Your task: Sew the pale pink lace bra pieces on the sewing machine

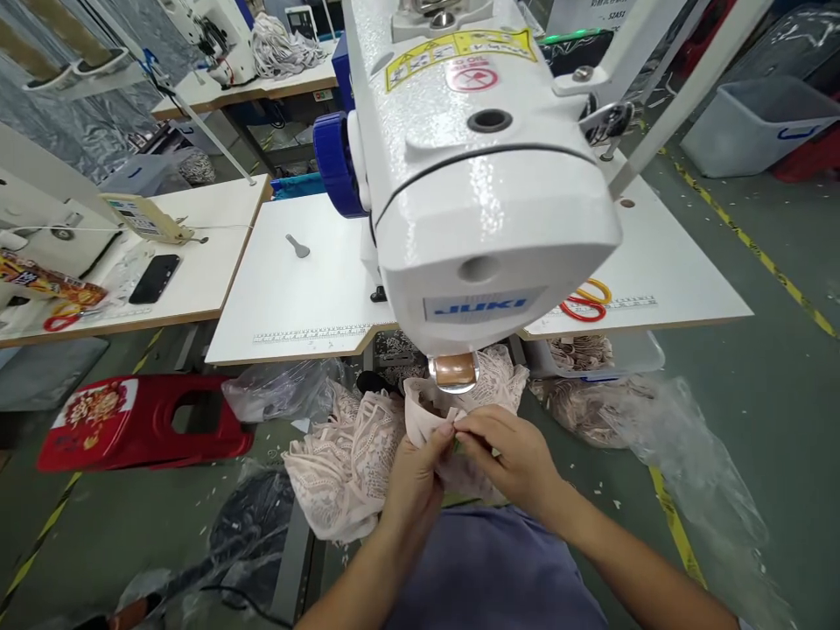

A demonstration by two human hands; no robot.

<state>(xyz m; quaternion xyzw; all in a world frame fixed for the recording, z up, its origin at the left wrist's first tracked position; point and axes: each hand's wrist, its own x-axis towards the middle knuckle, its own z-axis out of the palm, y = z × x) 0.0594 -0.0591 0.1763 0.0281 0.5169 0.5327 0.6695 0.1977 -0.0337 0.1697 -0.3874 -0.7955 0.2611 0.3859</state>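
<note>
Both hands meet in front of the white sewing machine (499,236), pinching one pale pink fabric piece (423,416) that hangs by the machine's lower end. My left hand (420,477) is closed on the fabric's edge, thumb on top. Against it, my right hand (515,451) pinches the same edge with thumb and forefinger. The fingertips nearly touch, and exactly what lies between them is too small to make out. Left of the hands lies a bunched heap of pale pink lace garments (358,464). More lace (495,381) shows behind the fabric.
Red and yellow scissors (586,302) rest on the white table (308,289) at the right, partly behind the machine head. A red plastic stool (150,424) is at the left. Clear plastic wrap (689,472) and a bin of lace pieces (591,354) sit to the right.
</note>
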